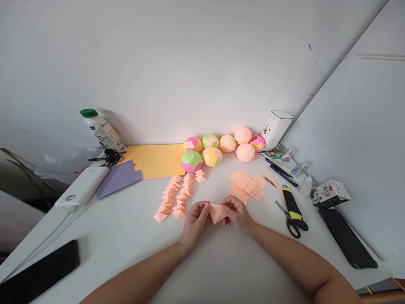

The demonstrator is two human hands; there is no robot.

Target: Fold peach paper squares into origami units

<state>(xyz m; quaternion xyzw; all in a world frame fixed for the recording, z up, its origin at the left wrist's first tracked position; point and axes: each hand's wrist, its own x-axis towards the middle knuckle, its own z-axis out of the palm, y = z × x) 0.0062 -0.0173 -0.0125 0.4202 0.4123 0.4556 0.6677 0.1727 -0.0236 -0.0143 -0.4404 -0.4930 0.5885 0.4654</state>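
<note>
Between my two hands is a peach paper piece [216,213], folded to a point at its lower edge. My left hand [195,221] pinches its left corner with thumb and fingers. On the other corner my right hand [238,213] is closed in the same way. Left of my hands, folded peach paper units [181,196] lie in overlapping rows on the white table. Beyond my right hand is a loose pile of flat peach paper pieces [248,185]. Faceted paper balls [211,156] in peach, green, yellow and pink sit against the wall.
To the right lie scissors [291,223], a black-and-yellow utility knife [294,207], pens [282,174], a small glue bottle [305,185] and a carton [330,193]. At left are orange card [158,161], purple card [119,179], a bottle [106,133], keys [111,157] and a phone [41,274].
</note>
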